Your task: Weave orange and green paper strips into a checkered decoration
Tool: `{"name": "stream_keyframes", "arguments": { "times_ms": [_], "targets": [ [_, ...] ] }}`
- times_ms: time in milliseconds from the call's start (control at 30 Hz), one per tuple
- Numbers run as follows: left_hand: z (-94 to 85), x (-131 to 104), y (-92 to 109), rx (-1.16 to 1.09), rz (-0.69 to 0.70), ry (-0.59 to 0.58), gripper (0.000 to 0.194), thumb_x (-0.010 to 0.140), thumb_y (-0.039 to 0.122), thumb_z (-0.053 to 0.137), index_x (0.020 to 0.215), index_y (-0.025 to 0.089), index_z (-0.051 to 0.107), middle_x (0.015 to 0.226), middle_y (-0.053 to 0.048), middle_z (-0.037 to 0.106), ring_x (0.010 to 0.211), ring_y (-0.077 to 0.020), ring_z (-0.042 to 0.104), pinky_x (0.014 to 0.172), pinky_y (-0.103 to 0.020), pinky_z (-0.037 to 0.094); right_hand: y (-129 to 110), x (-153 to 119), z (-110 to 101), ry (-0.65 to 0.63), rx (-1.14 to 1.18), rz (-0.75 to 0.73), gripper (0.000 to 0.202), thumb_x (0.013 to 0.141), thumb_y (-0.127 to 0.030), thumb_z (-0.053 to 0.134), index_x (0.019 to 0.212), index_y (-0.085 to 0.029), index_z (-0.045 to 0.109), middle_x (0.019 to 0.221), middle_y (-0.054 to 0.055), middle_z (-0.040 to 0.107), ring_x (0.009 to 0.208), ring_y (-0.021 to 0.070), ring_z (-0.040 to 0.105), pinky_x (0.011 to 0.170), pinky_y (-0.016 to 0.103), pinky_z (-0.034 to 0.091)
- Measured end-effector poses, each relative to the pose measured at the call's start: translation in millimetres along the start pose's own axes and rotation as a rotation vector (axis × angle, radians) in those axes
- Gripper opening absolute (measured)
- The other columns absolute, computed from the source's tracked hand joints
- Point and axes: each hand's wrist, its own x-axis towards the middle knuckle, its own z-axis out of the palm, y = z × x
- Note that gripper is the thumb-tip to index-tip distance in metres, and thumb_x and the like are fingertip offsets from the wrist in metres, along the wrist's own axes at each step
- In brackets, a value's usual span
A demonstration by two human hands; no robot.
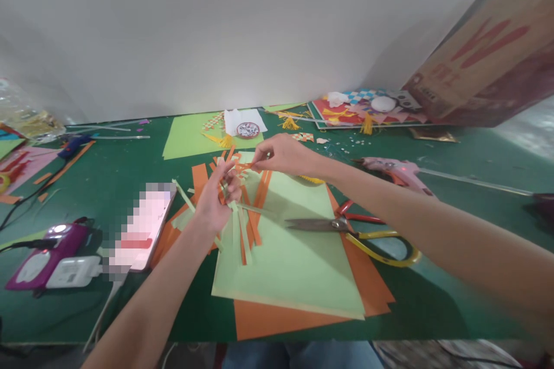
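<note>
My left hand (219,193) is closed around orange paper strips (222,189), its fingers curled at the middle of the table. Just to its right, my right hand (274,154) pinches the end of a thin orange strip (246,166) that runs across to the left fingers. Below both hands lie loose orange strips (255,225) and pale green strips (236,230), partly hidden by the left hand. They rest on a pale green paper sheet (289,271), with orange paper (281,320) under it. Scissors (341,225) with red and yellow handles lie partly open beneath my right forearm.
A phone (142,228) and a purple power bank (52,253) with cables lie on the left. The pink glue gun (396,172) is beyond my right forearm. Finished paper pieces and yellow tassels (289,123) line the wall, and a paper bag (480,52) stands at the right.
</note>
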Motion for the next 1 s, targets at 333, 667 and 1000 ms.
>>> {"name": "stream_keyframes", "arguments": {
  "times_ms": [333,667,1000],
  "targets": [
    [2.8,-6,-4,0.185,0.032,-0.026,0.011,0.07,0.012,0.059,0.08,0.013,0.064,0.061,0.004,0.046,0.04,-0.0017,0.033,0.037,-0.015,0.024,-1,-16,8,0.129,0.014,-0.077,0.013,0.071,-0.024,0.06,0.062,-0.016,0.064,0.062,-0.001,0.066,0.052,0.0068,0.05,0.055,0.02,0.038],
    [-0.5,-10,-10,0.358,0.113,-0.096,0.026,0.061,0.004,0.067,0.081,0.02,0.064,0.058,0.005,0.047,0.045,-0.0038,0.036,0.042,-0.016,0.024,-1,-23,8,0.162,0.029,-0.086,0.009,0.07,-0.016,0.059,0.061,-0.015,0.061,0.064,0.0,0.067,0.058,0.0078,0.054,0.06,0.02,0.041],
    [5.4,-8,-12,0.466,0.153,-0.024,0.021,0.069,0.028,0.075,0.062,0.015,0.061,0.052,0.004,0.045,0.043,-0.0034,0.036,0.039,-0.013,0.025,-17,-32,24,0.055,0.136,0.076,0.009,0.07,-0.019,0.06,0.061,-0.016,0.06,0.063,-0.001,0.065,0.056,0.0088,0.053,0.053,0.02,0.037]
  ]
}}
